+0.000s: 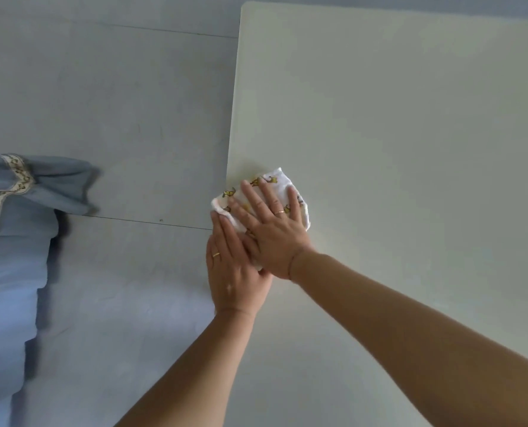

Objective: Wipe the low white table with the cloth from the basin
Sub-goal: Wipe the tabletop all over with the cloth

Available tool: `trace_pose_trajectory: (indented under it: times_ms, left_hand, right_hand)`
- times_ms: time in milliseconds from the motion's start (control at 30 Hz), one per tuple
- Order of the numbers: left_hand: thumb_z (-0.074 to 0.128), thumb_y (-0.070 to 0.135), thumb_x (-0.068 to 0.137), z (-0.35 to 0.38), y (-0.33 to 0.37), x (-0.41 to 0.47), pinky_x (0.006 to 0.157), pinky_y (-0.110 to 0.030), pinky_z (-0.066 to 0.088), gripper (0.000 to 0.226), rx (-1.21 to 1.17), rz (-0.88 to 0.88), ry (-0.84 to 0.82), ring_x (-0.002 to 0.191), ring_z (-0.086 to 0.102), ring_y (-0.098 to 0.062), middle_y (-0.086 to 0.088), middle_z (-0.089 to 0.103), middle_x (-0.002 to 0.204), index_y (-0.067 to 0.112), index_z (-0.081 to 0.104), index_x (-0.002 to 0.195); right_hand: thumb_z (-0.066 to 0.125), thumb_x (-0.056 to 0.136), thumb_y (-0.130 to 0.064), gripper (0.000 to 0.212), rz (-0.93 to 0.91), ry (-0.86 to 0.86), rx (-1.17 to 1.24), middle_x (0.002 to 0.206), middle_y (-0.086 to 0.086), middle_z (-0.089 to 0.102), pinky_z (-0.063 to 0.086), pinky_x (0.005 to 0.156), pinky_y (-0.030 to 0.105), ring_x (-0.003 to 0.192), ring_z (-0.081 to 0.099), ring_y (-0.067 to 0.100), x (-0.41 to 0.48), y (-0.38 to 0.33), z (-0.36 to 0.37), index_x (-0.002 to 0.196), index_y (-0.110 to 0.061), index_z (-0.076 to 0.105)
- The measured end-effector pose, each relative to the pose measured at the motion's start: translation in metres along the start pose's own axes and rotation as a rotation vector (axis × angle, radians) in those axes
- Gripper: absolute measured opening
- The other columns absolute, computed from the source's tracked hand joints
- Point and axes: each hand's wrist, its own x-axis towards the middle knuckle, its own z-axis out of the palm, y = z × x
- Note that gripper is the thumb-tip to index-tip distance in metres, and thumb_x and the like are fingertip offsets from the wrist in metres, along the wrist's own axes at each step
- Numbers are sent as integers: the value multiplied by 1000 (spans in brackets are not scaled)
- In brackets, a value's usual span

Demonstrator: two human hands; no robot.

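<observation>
Grey floor (102, 103) beside low white table (410, 149); patterned cloth (279, 180) pressed at its edge under flat, unclenched left hand (235, 272) and right hand (272, 232). Seemingly overhanging, it could be pushed off.

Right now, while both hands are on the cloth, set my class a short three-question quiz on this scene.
1. True or false: the cloth lies at the middle of the white table.
2. How do the left hand and right hand meet the cloth? A) flat, fingers straight B) clenched fists C) pinching one corner
3. Fill in: the fabric on the floor beside the table is ___.
Key: 1 false, it lies at the table's left edge; 2 A; 3 blue.
</observation>
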Motion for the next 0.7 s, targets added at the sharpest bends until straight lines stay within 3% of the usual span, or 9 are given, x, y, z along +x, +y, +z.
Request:
trace_pose_trajectory:
  times_ms: [67,167,233,300,367,467,567,633,700]
  left_hand:
    - [44,62,86,-3,0,0,108,-46,36,94,-47,-54,21,131,40,-38,-30,32,147,-12,27,142]
    - [39,67,85,-5,4,0,108,-46,35,97,-36,-52,-7,131,39,-38,-28,28,150,-9,25,144]
    - [36,66,86,-6,5,2,107,-46,36,95,-19,-58,-39,131,39,-39,-29,26,151,-9,25,144]
    - [36,65,85,-7,5,3,106,-47,38,95,-2,-54,-56,130,40,-41,-29,26,150,-9,27,143]
    - [36,66,84,-8,5,3,105,-48,40,95,2,-47,-72,130,42,-41,-30,27,150,-8,29,143]
    - [32,66,87,-6,5,2,108,-48,36,95,23,-46,-82,132,39,-40,-28,23,152,-8,24,145]
    - [31,66,88,-3,4,4,116,-49,19,94,81,-24,-83,141,27,-37,-27,18,154,-6,20,146]
    - [31,64,88,-2,4,4,117,-49,12,89,103,5,-84,143,21,-35,-24,18,155,-1,21,148]
    - [31,61,89,-2,4,4,117,-49,12,83,109,39,-86,144,18,-35,-21,18,156,3,23,149]
  right_hand:
    - [15,93,-55,59,-44,31,-84,160,-7,0,-7,113,57,147,-4,20,10,35,-7,149,-39,5]
    - [20,96,-53,57,318,109,7,160,-5,-2,-8,112,57,146,-7,19,29,77,-18,149,-38,7]
    - [22,96,-50,58,508,146,114,160,-4,-8,-15,108,59,146,-12,20,38,63,-18,149,-38,4]
    - [24,94,-49,61,415,116,100,160,-2,-9,-18,106,61,145,-14,24,40,29,-11,149,-37,3]
    - [19,92,-54,61,148,57,16,160,-3,-5,-14,109,62,146,-10,25,30,12,-7,149,-38,5]
    - [22,93,-57,60,7,54,-83,160,-5,4,-6,112,57,147,-1,22,32,54,-17,149,-38,10]
    - [24,95,-55,59,366,125,23,160,-5,-1,-8,111,55,146,-5,18,48,107,-29,149,-38,8]
    - [23,95,-51,59,573,179,110,160,-4,-4,-10,110,58,146,-9,20,58,98,-30,149,-37,6]
    - [26,94,-46,59,538,187,147,160,0,-4,-13,108,61,146,-10,24,63,59,-25,150,-35,7]
